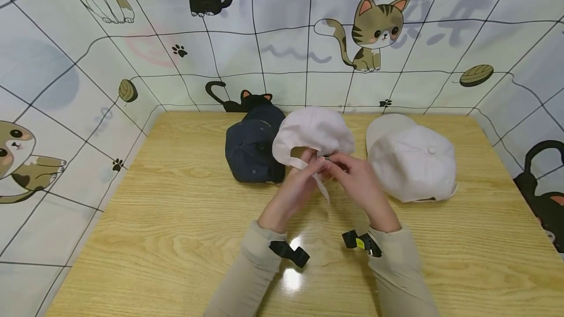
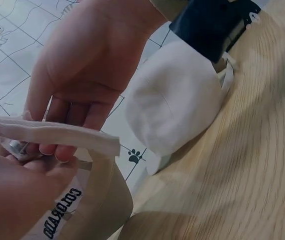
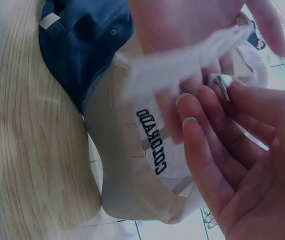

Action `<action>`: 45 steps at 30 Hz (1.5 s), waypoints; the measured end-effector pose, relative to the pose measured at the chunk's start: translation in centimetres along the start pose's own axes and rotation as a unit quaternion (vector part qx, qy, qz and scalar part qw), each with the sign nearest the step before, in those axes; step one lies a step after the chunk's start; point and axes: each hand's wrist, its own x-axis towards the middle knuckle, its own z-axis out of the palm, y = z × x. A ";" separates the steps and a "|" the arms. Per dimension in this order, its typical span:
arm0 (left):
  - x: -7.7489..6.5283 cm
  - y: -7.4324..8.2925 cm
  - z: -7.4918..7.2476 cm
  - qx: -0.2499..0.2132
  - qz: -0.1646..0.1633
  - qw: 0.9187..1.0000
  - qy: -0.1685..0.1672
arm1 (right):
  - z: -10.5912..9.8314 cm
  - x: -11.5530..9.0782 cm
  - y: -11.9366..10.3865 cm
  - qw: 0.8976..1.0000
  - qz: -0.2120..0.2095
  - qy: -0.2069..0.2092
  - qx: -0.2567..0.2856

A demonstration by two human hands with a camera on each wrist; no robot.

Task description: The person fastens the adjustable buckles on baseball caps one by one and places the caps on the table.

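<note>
A pale pinkish-white baseball cap point(image 1: 315, 126) is held up off the table, its back opening and strap towards me. My right hand point(image 1: 359, 185) pinches the small metal buckle point(image 3: 222, 84) of the strap between thumb and fingers. Close beside it, my left hand point(image 1: 297, 190) grips the cap at the back strap, its fingertips partly hidden by the cap and the other hand. The loose strap end point(image 2: 57, 132) hangs free across the left hand. Inside the cap, dark lettering point(image 3: 153, 142) shows.
A dark navy cap point(image 1: 251, 150) lies on the table to the left, partly behind the held cap. To the right sits another white cap point(image 1: 414, 160), crown up. The wooden table point(image 1: 167, 238) meets a cat-patterned backdrop point(image 1: 282, 53) along its back edge.
</note>
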 end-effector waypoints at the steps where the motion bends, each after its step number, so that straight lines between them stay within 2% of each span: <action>1: -0.1 0.1 0.1 0.035 -0.009 0.999 0.000 | 0.0 0.0 0.1 1.000 -0.003 0.005 0.004; 5: -0.3 0.7 0.7 0.154 -0.038 0.987 -0.007 | -0.2 0.0 0.3 0.999 0.004 0.036 0.014; 9: -0.2 0.9 1.3 0.253 -0.050 0.966 -0.018 | -0.6 0.1 0.5 0.997 0.030 0.058 0.031; 13: 0.1 -0.7 0.5 0.335 -0.069 0.939 -0.027 | -1.2 -0.4 -1.6 0.996 0.044 0.058 0.051; 15: 0.3 -1.8 -0.1 0.366 -0.074 0.927 -0.046 | -1.5 -0.6 -2.7 0.996 0.049 0.057 0.056; 18: 0.4 -3.2 -0.6 0.419 -0.084 0.901 -0.072 | -1.6 -0.7 -3.3 0.996 0.049 0.055 0.058; 21: 0.2 -3.8 -0.6 0.479 -0.102 0.868 -0.075 | -1.6 -0.7 -3.3 0.996 0.045 0.051 0.066; 23: 0.1 -4.1 -0.6 0.499 -0.120 0.856 -0.069 | -1.7 -0.7 -3.2 0.995 0.042 0.050 0.071; 25: 0.0 -4.2 -0.6 0.511 -0.130 0.847 -0.066 | -1.6 -0.7 -3.2 0.995 0.040 0.049 0.075; 27: 0.0 -4.3 -0.6 0.509 -0.130 0.848 -0.066 | -1.6 -0.6 -3.1 0.995 0.039 0.049 0.077; 28: 0.1 -4.3 -0.7 0.497 -0.126 0.856 -0.065 | -1.6 -0.6 -3.1 0.995 0.039 0.050 0.078; 30: 0.1 -4.3 -0.7 0.459 -0.119 0.879 -0.054 | -1.6 -0.6 -3.1 0.995 0.038 0.050 0.081; 34: 0.3 -4.1 -0.9 0.347 -0.096 0.933 -0.010 | -1.6 -0.5 -3.0 0.994 0.041 0.052 0.087; 35: 0.3 -3.9 -0.8 0.323 -0.093 0.942 0.007 | -1.6 -0.5 -3.0 0.994 0.042 0.053 0.088; 38: 0.3 -2.7 -0.5 0.279 -0.067 0.957 0.043 | -1.7 -0.5 -2.9 0.994 0.044 0.057 0.086; 41: 0.1 -1.3 0.1 0.249 -0.035 0.966 0.066 | -1.8 -0.5 -2.6 0.993 0.040 0.068 0.091; 45: -0.1 -0.1 0.6 0.202 0.030 0.975 0.083 | -1.9 -0.3 -1.9 0.989 0.035 0.080 0.121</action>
